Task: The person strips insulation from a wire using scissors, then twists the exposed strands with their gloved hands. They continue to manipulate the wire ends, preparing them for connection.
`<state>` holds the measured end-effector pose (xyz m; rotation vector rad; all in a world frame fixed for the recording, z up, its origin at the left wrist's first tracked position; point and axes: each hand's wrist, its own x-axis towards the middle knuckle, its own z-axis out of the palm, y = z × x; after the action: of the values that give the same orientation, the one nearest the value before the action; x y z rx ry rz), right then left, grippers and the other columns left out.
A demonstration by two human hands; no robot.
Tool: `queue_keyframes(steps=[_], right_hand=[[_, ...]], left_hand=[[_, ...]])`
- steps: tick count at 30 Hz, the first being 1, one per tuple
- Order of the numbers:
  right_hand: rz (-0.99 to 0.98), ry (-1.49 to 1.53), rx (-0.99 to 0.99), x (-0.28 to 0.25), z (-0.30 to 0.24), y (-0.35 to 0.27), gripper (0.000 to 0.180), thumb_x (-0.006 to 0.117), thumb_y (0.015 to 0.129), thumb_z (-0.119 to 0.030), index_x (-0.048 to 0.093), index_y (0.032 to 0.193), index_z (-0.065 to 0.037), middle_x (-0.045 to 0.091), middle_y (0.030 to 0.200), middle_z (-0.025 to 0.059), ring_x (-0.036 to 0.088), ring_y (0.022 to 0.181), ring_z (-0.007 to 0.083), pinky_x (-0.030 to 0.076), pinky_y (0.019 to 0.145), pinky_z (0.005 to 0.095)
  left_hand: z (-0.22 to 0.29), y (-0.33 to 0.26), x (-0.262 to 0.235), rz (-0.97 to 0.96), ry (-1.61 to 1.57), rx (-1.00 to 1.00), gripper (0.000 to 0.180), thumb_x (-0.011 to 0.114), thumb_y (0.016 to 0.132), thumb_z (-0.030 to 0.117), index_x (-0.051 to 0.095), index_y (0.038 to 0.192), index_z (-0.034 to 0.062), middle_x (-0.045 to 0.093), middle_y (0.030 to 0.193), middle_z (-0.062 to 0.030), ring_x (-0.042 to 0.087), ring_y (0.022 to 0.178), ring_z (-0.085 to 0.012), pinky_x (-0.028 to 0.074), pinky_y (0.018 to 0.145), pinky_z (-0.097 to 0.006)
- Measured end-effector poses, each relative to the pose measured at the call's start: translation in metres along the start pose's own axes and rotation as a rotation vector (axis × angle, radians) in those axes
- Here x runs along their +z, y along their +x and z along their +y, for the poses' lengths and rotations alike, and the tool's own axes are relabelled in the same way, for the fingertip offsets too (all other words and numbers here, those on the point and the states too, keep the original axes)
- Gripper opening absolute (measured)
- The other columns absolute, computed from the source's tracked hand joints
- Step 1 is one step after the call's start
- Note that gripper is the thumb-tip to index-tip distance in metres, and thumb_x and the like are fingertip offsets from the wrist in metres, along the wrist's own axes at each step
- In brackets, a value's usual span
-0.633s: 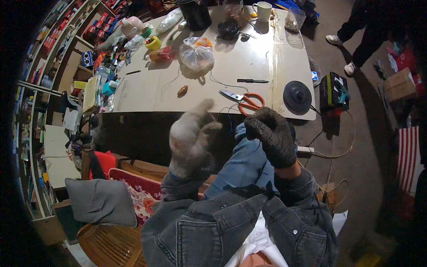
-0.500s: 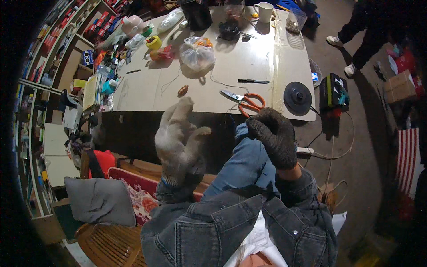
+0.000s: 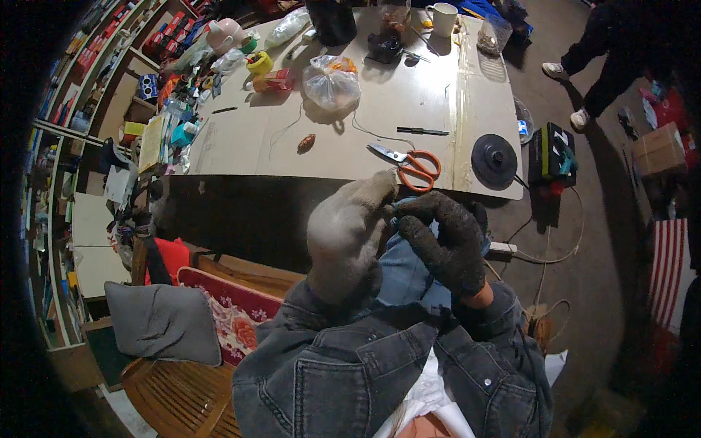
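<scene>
Head view: hands meet just below the table (image 3: 467,109) edge.
Left hand (image 3: 349,235): pale glove, raised, fingers curled toward the right.
Right hand (image 3: 447,237): dark glove, fingers bent against the left's fingertips; whether anything is pinched cannot be told.
Scissors (image 3: 407,163): orange handles, on the table edge just above both hands.

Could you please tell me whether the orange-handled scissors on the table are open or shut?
Shut: the scissors lie flat near the table edge, blades together in one point, apart from both gloved hands.
</scene>
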<state>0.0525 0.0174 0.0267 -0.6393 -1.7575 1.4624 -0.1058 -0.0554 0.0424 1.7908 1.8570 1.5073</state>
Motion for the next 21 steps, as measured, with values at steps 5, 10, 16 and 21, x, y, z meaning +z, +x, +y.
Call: queue_keyframes(steps=[5, 10, 16, 21], right_hand=[[0.012, -0.069, -0.058, 0.006, -0.001, -0.005, 0.015, 0.071, 0.088, -0.004, 0.069, 0.102, 0.0, 0.068, 0.092, 0.0108, 0.065, 0.082, 0.0173, 0.052, 0.074, 0.0303], [-0.002, -0.2, -0.106, 0.018, 0.008, -0.006, 0.013, 0.073, 0.087, -0.01, 0.067, 0.096, -0.002, 0.066, 0.088, 0.0132, 0.065, 0.077, 0.0238, 0.051, 0.069, 0.0341], [-0.01, -0.235, -0.088, 0.019, 0.025, -0.006, 0.015, 0.072, 0.087, -0.014, 0.067, 0.097, -0.003, 0.066, 0.088, 0.0139, 0.065, 0.078, 0.0285, 0.051, 0.068, 0.038], [-0.078, 0.004, 0.144, 0.025, 0.067, 0.0, 0.015, 0.069, 0.091, -0.014, 0.069, 0.101, -0.002, 0.069, 0.097, 0.0126, 0.066, 0.084, 0.0225, 0.053, 0.073, 0.0339]], left_hand=[[-0.007, 0.0, 0.0, 0.089, 0.125, 0.083, 0.031, 0.062, 0.085, -0.007, 0.068, 0.114, -0.0015, 0.071, 0.099, -0.0178, 0.07, 0.084, -0.0261, 0.056, 0.078, -0.033], [-0.001, -0.008, 0.007, 0.108, -0.433, -0.332, 0.024, 0.065, 0.089, -0.002, 0.067, 0.113, -0.0061, 0.072, 0.1, -0.0139, 0.069, 0.087, -0.0182, 0.057, 0.079, -0.03], [-0.007, -0.014, 0.009, 0.12, -0.827, -0.451, 0.036, 0.07, 0.092, 0.021, 0.064, 0.113, -0.0077, 0.071, 0.101, -0.0135, 0.068, 0.084, -0.0137, 0.055, 0.076, -0.025], [-0.023, -0.01, 0.005, 0.103, -1.038, -0.452, 0.039, 0.069, 0.091, 0.029, 0.065, 0.111, -0.0051, 0.071, 0.102, -0.0157, 0.07, 0.076, -0.0155, 0.058, 0.065, -0.026]])
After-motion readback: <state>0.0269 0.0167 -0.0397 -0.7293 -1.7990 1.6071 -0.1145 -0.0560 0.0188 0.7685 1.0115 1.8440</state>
